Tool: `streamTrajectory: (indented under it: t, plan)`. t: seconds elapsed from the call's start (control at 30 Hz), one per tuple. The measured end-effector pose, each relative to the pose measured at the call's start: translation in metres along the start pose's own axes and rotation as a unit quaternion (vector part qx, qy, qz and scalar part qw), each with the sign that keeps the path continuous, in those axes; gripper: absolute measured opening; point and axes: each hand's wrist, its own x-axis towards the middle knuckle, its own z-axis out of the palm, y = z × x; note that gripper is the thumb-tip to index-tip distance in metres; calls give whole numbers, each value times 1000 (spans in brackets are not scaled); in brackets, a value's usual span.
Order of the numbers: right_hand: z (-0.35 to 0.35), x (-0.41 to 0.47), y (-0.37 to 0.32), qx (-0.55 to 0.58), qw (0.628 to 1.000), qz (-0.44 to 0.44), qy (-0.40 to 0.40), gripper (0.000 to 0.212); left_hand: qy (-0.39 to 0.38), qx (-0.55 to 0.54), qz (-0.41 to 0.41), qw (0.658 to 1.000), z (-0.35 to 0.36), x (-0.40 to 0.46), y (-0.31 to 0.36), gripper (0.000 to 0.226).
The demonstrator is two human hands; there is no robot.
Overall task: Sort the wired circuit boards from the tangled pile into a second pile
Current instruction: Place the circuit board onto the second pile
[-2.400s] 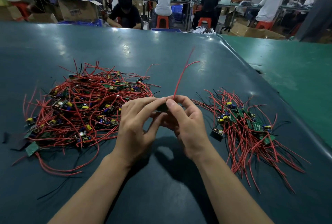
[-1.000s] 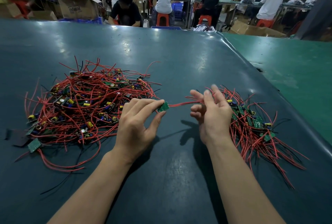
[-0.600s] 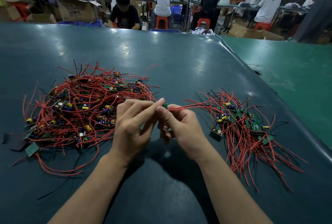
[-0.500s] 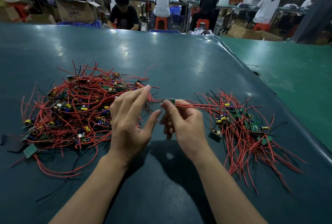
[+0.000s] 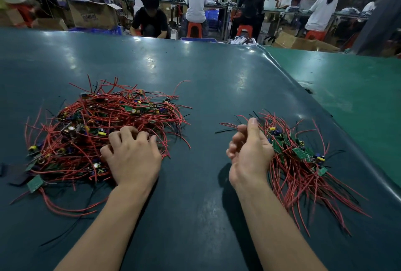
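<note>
The tangled pile point(image 5: 91, 131) of red-wired green circuit boards lies at the left of the dark teal table point(image 5: 195, 79). My left hand point(image 5: 132, 157) rests palm down on the pile's right edge, its fingertips curled into the wires; what they grip is hidden. The second pile point(image 5: 303, 162), smaller and with its wires fanned out, lies at the right. My right hand point(image 5: 249, 151) hovers at this pile's left edge, thumb up, fingers loosely curled and apart. Nothing shows in it. A few red and black wires point(image 5: 226, 127) stick out left of its fingertips.
The table's raised right edge point(image 5: 358, 157) runs close behind the second pile, with a green floor area beyond it. A loose green board point(image 5: 34, 183) and stray black wires lie at the left pile's near side. People work at benches far behind the table.
My hands have parted from the middle. The board with red wires that they held is out of them. My left hand went to the tangled pile, my right hand to the second pile.
</note>
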Motion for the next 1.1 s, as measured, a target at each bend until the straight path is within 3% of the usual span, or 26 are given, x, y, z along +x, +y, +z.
streamTrajectory:
  t: [0.17, 0.3, 0.37, 0.47, 0.5, 0.57, 0.63, 0.77, 0.87, 0.97, 1.1]
  plan:
    - [-2, 1, 0, -25, 1000, 4, 2, 36, 9, -41, 4, 999, -3, 3, -3, 17]
    - [-2, 2, 2, -55, 998, 19, -11, 34, 123, -147, 94, 977, -7, -1, 0, 6]
    - [-1, 0, 4, -107, 992, 19, -61, 30, 196, -197, 162, 947, -7, -2, 2, 10]
    - [1, -9, 9, -205, 948, 50, -237, 10, 244, -264, 256, 897, -11, -5, 7, 10]
    - [3, -14, 12, -224, 923, 65, -305, 8, 234, -296, 284, 882, -11, -8, 10, 9]
    - [2, -20, 24, -277, 869, 43, -407, 37, 186, -359, 334, 851, -12, -17, 16, 9]
    - [4, -25, 33, -325, 843, -28, -427, 42, 152, -390, 371, 829, -12, -24, 21, 11]
    - [5, -21, 32, -257, 880, -93, -388, 33, 144, -392, 402, 815, -13, -26, 26, 13]
    - [5, -14, 26, -181, 899, -35, -398, 40, 127, -408, 389, 816, -13, -26, 28, 11]
    - [3, -15, 26, -179, 893, -18, -412, 43, 101, -428, 367, 820, -11, -26, 29, 9]
    - [4, -20, 25, -102, 873, 108, -465, 32, 115, -445, 300, 836, -9, -22, 30, 15]
